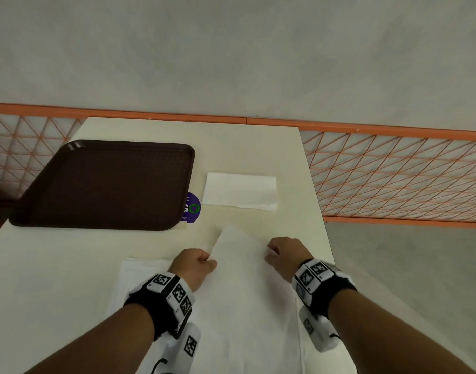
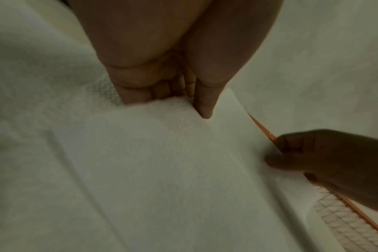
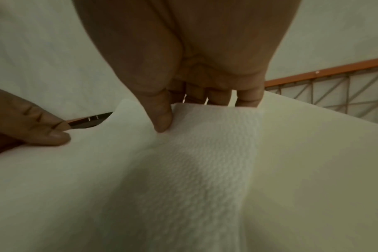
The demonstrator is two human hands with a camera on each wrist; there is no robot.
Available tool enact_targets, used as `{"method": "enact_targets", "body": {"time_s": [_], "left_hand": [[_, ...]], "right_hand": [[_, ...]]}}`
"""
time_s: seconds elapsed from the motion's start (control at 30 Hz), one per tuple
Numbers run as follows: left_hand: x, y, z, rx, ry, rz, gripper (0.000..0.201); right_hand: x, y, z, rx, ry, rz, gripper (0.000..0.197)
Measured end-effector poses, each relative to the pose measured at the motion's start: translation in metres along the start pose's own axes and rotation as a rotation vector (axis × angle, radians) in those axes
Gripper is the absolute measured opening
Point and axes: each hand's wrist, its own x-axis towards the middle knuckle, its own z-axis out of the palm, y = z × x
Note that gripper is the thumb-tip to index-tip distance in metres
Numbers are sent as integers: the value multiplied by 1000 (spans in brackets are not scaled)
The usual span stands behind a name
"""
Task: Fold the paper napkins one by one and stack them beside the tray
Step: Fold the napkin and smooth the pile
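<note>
The napkin (image 1: 242, 268) is pinched by both hands (image 1: 195, 265) (image 1: 285, 255); they should bring edges level toward the 12 o'clock side.

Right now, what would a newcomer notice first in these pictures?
First, both hands, the left hand and right hand, each pinching an edge of a white napkin lifted at the table's near side. Next, the dark brown tray at far left, with one folded napkin lying to its right.

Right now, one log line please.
left hand: pinches napkin | right hand: pinches napkin | folded napkin: beside tray
</note>
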Motion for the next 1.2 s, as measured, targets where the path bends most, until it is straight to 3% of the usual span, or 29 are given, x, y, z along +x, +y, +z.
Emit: {"method": "enact_targets", "body": {"time_s": [0.13, 0.37, 0.47, 0.6, 0.7, 0.77, 0.83, 0.93, 1.03, 1.2], "left_hand": [[-2, -7, 1, -60, -82, -65, 20], [-7, 0, -7, -682, -198, -364, 19], [-5, 1, -13, -838, -231, -469, 34], [1, 2, -17, -817, -303, -490, 48], [0, 1, -14, -627, -309, -391, 27], [1, -2, -9, -495, -254, -275, 14], [0, -4, -5, -354, -197, -173, 6], [-1, -3, -6, -154, -145, -27, 1], [-2, -1, -5, -49, -93, 59, 15], [-4, -2, -1, 63, -103, 123, 26]], "right_hand": [[10, -13, -11, -46, 68, -70, 16], [-24, -30, -21, -159, 119, -327, 21], [-49, -27, -12, -178, 88, -414, 23], [-69, -14, 8, -269, -37, -432, 24], [-72, -5, 17, -323, -177, -384, 26], [-70, -1, 16, -303, -266, -313, 46], [-65, 3, 14, -227, -230, -274, 57], [-51, 4, 13, -184, -59, -305, 48], [-37, -2, 14, -206, 25, -328, 45], [-17, -15, 19, -322, 12, -319, 47]]}}
